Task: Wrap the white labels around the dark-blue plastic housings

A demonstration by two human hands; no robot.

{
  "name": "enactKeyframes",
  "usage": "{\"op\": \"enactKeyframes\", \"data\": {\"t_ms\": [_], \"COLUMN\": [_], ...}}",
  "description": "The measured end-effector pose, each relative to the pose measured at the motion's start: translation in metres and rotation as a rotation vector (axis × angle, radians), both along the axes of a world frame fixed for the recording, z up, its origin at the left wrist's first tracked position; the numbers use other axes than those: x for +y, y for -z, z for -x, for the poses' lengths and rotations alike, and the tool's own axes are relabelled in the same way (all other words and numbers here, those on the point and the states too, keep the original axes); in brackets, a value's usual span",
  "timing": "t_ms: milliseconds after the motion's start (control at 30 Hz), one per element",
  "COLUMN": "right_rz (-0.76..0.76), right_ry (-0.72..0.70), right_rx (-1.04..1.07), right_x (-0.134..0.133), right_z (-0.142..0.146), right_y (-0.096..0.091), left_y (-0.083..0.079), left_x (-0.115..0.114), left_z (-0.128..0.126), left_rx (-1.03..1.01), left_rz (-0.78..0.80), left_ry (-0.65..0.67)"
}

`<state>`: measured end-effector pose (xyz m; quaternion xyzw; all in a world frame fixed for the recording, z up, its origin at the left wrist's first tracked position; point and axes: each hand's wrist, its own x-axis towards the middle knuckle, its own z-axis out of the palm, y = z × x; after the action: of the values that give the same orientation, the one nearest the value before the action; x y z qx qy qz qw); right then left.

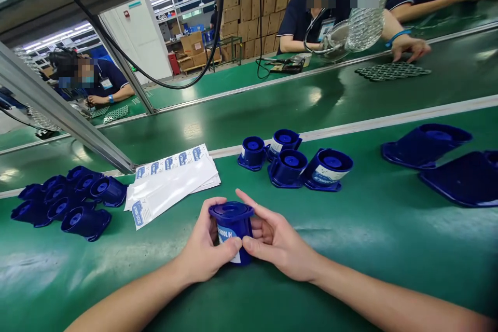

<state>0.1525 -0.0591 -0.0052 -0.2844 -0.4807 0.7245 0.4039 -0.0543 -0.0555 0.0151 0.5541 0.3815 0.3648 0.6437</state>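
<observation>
Clasping the blue housing (232,220) upright between left hand (202,251) and right hand (278,241), you thumb its label (224,235), seemingly smoothing it

Shows two bare forearms, left forearm (132,295) and right forearm (389,298), uncovered from the wrists down to the lower edge of view. Ends in a bare left hand (202,253) and right hand (279,243), slim-fingered, with short trimmed nails and lightly creased knuckles.
</observation>
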Motion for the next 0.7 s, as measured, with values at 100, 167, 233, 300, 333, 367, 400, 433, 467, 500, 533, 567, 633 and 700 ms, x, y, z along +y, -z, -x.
{"op": "enactKeyframes", "data": {"t_ms": [100, 167, 233, 300, 333, 367, 400, 433, 467, 500, 533, 567, 633, 700], "right_rz": [-0.014, -0.019, -0.023, -0.029, -0.030, -0.031, -0.029, -0.025, -0.017, -0.006, 0.005, 0.015, 0.026, 0.029], "right_ry": [0.001, 0.000, -0.002, -0.001, -0.003, -0.010, -0.023, -0.039, -0.057, -0.072, -0.083, -0.090, -0.097, -0.096], "right_rx": [-0.023, -0.030, -0.031, -0.023, -0.010, 0.010, 0.034, 0.063, 0.092, 0.117, 0.136, 0.150, 0.164, 0.162], "right_x": [0.000, 0.000, 0.000, 0.002, 0.004, 0.007, 0.009, 0.012, 0.015, 0.018, 0.020, 0.021, 0.021, 0.020], "right_z": [-0.001, -0.002, -0.002, -0.003, -0.003, -0.003, -0.003, -0.004, -0.004, -0.004, -0.005, -0.005, -0.005, -0.005], "right_y": [0.002, 0.004, 0.005, 0.006, 0.006, 0.006, 0.006, 0.006, 0.005, 0.005, 0.004, 0.004, 0.002, 0.001], "left_y": [-0.003, -0.004, -0.004, -0.002, 0.000, 0.003, 0.006, 0.009, 0.011, 0.014, 0.016, 0.017, 0.019, 0.020], "left_x": [-0.001, -0.002, -0.003, -0.004, -0.004, -0.003, -0.003, -0.002, -0.001, 0.000, 0.001, 0.001, 0.002, 0.002], "left_z": [0.001, 0.001, 0.000, -0.001, -0.001, -0.002, -0.002, -0.003, -0.004, -0.004, -0.005, -0.005, -0.005, -0.005], "left_rx": [-0.002, 0.005, 0.025, 0.042, 0.042, 0.034, 0.020, 0.002, -0.012, -0.022, -0.026, -0.024, -0.009, 0.008], "left_rz": [-0.013, -0.027, -0.035, -0.046, -0.061, -0.083, -0.109, -0.135, -0.158, -0.173, -0.181, -0.185, -0.182, -0.177], "left_ry": [0.041, 0.055, 0.061, 0.063, 0.058, 0.048, 0.033, 0.015, -0.001, -0.019, -0.035, -0.049, -0.074, -0.094]}}
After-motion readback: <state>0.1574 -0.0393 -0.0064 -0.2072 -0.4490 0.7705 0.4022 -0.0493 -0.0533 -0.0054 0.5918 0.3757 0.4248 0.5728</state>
